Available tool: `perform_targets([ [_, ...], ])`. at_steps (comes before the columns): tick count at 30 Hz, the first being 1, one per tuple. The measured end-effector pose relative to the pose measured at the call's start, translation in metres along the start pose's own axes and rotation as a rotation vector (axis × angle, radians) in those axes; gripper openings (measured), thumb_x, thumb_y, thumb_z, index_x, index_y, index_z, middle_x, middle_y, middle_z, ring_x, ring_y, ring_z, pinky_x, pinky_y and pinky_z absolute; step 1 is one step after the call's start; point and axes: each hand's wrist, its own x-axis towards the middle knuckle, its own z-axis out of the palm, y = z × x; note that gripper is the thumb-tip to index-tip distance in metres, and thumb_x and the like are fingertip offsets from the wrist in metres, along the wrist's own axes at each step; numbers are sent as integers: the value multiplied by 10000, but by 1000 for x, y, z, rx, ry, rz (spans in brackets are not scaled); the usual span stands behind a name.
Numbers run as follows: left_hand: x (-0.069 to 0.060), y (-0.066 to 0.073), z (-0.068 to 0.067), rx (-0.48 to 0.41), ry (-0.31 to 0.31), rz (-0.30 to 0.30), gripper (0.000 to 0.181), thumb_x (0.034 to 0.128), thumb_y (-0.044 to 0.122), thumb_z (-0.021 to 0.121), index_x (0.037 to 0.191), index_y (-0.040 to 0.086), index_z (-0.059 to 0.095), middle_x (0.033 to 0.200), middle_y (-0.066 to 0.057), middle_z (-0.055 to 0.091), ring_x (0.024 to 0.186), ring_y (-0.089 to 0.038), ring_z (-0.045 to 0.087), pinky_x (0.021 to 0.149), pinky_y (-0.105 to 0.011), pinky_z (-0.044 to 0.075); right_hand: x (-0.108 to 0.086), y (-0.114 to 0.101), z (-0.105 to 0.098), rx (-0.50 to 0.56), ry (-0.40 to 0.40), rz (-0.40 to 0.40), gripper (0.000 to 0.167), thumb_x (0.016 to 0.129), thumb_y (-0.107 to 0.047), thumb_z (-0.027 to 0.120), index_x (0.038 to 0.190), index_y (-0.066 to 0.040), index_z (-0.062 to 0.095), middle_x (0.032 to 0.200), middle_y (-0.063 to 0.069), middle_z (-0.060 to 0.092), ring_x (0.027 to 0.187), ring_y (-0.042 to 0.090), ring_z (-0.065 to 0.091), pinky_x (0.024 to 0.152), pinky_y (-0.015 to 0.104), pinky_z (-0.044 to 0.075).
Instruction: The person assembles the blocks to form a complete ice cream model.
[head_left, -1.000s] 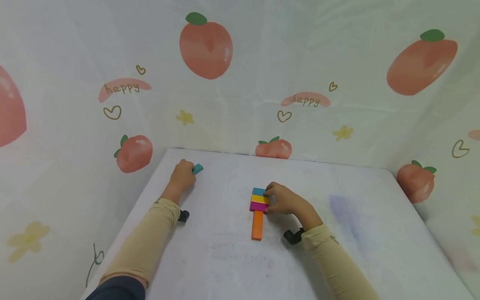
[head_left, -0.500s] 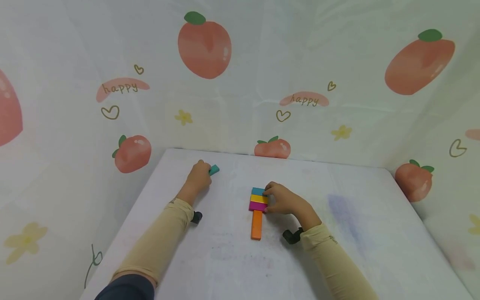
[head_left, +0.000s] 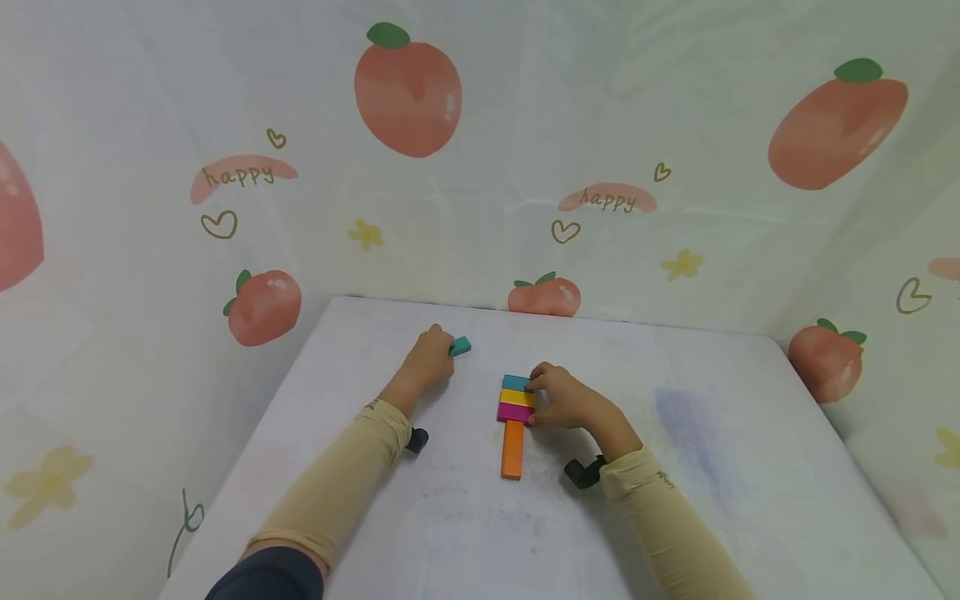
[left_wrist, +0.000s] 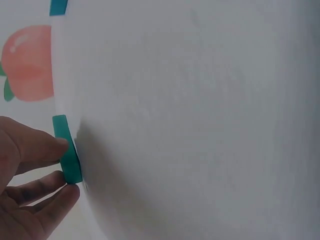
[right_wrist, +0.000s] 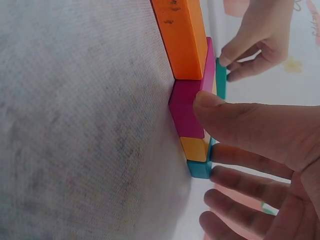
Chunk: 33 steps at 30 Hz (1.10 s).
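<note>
My left hand (head_left: 429, 360) pinches a small green block (head_left: 461, 346) between thumb and fingers, left of and beyond the laid-out blocks; the left wrist view shows the green block (left_wrist: 68, 149) tilted by the tabletop. Blue (head_left: 516, 383), yellow (head_left: 513, 398) and magenta (head_left: 513, 412) blocks lie side by side in a row. From the magenta block's near side an orange block (head_left: 512, 450) runs toward me. My right hand (head_left: 573, 398) rests at the row's right end, thumb touching the magenta block (right_wrist: 189, 112) and fairly straight fingers at the blue block (right_wrist: 200, 169).
A white tabletop (head_left: 442, 517) with faint smudges lies under the blocks. Behind it hangs a curtain (head_left: 480, 217) printed with peaches. Black wrist cameras sit below both hands, the right one (head_left: 583, 473) beside the orange block.
My left hand has carried the green block rightward, toward the row of blocks. My right hand and the blocks beside it have stayed in place.
</note>
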Motion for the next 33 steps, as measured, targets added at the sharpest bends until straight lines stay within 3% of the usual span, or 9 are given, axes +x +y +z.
perform_targets([
  [12, 4, 33, 14, -32, -75, 103, 269, 987, 4, 645, 1226, -85, 729, 1113, -208, 648, 989, -286, 622, 1008, -441, 574, 2, 1, 0, -19, 3, 7, 536, 859, -219, 898, 1338, -44, 734, 1529, 156, 533, 1416, 347, 485, 1118, 491, 532],
  [23, 4, 55, 27, -51, -137, 215, 301, 985, 20, 680, 1270, -69, 721, 1153, -202, 637, 1016, -282, 628, 1032, -408, 572, 4, 1, 1, -13, 9, 4, 532, 852, -234, 905, 1333, -70, 744, 1620, 138, 468, 1487, 359, 435, 1155, 511, 498],
  [33, 2, 68, 34, -41, -164, 241, 314, 1031, 47, 623, 1319, -42, 710, 1211, -172, 623, 1079, -259, 629, 1055, -366, 565, 2, 2, -1, -16, 11, -13, 541, 839, -231, 911, 1326, -63, 746, 1615, 148, 476, 1472, 381, 442, 1161, 531, 488],
])
